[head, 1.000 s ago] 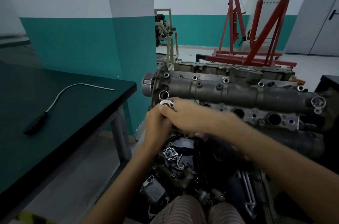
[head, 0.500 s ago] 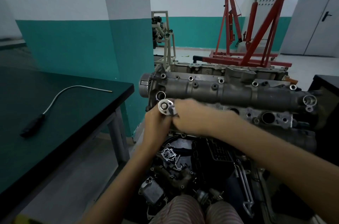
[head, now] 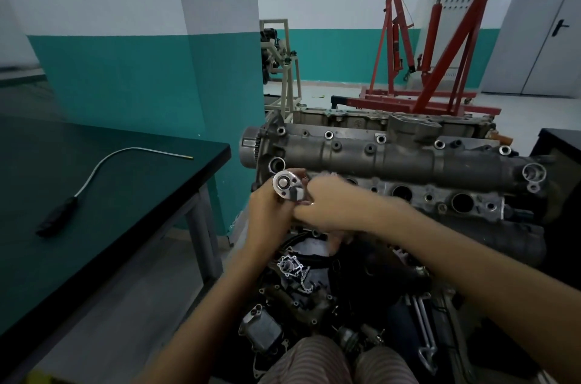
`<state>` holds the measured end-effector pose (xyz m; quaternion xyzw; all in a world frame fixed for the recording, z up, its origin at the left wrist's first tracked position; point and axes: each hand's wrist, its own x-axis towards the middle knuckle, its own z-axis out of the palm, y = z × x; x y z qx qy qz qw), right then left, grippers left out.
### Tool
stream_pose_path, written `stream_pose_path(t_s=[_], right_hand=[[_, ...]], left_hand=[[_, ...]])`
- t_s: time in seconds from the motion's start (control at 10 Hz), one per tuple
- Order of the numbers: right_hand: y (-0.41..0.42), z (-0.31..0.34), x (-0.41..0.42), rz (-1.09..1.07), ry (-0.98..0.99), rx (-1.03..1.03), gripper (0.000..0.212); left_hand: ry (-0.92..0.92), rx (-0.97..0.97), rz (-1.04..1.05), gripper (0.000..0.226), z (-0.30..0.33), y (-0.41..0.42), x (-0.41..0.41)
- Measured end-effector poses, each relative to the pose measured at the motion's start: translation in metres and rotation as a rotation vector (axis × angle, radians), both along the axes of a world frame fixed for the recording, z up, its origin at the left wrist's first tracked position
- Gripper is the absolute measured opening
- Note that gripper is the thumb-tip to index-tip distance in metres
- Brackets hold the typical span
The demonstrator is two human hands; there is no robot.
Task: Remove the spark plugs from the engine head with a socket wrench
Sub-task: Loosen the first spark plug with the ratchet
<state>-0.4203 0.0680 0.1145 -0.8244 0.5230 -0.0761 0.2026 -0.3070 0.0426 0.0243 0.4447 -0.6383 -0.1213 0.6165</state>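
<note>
Now both hands, left and right, are gripping the wrench; keeping it square over the head avoids slipping.

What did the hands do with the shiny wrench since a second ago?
The ratchet head has come up out from under the right hand and now shows fully above the left hand. Both hands stayed together on the wrench at the left end of the engine head. The flexible tool on the table has not moved.

Silver socket wrench, red hoist
</note>
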Motion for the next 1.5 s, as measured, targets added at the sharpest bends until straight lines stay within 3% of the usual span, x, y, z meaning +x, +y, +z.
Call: stream_pose_path(t_s=[0.1,0.2,0.3,0.4,0.5,0.6,0.7,0.8,0.9,1.0,1.1,1.2,1.3,1.4,1.5], right_hand=[[-0.001,0.028,-0.006,-0.020,0.486,-0.782,0.030],[0.004,0.027,-0.001,-0.022,0.602,-0.941,0.017],[0.010,0.009,-0.001,0.019,0.403,-0.588,0.008],[0.014,0.001,-0.003,0.092,-0.257,0.547,0.017],[0.003,0.006,-0.014,0.106,-0.038,0.236,0.010],[-0.004,0.032,-0.020,0.070,0.502,-0.732,0.014],[-0.007,0.035,-0.018,0.034,0.689,-1.064,0.017],[-0.003,0.019,-0.018,-0.025,0.567,-0.877,0.026],[0.007,0.010,-0.023,0.049,-0.034,0.369,0.028],[0.005,0.012,-0.031,0.026,-0.195,0.521,0.024],[-0.005,0.033,-0.034,0.089,0.441,-0.641,0.016],[-0.003,0.045,-0.027,0.125,0.688,-1.027,0.009],[0.003,0.017,-0.022,-0.003,0.560,-0.782,0.003],[0.008,-0.005,-0.018,-0.003,0.066,0.159,0.019],[0.003,0.010,-0.026,0.002,-0.120,0.597,0.031]], left_hand=[[-0.235,-0.054,-0.003,0.016,0.005,-0.010,0.013],[-0.222,-0.093,0.119,0.008,-0.004,-0.016,0.013],[0.042,-0.039,0.224,0.007,-0.017,-0.017,-0.001],[0.442,0.073,0.051,0.024,-0.013,-0.013,-0.021],[0.188,0.052,0.081,0.031,-0.009,-0.008,-0.016],[-0.123,0.040,0.051,0.018,0.003,-0.013,0.007],[-0.271,-0.075,0.031,0.017,0.006,-0.019,0.020],[-0.139,-0.047,0.057,0.015,-0.004,-0.018,0.015],[-0.009,-0.005,0.138,0.019,-0.009,-0.015,-0.003],[0.047,0.052,0.105,0.035,-0.003,-0.012,-0.006],[-0.158,0.123,-0.088,0.019,0.013,-0.015,0.014],[-0.269,0.177,-0.167,0.009,0.018,-0.020,0.024],[-0.209,0.147,-0.114,0.017,0.008,-0.018,0.019],[-0.128,0.172,0.018,0.016,0.002,-0.020,0.007],[-0.104,0.164,0.005,0.027,0.003,-0.021,0.005]])
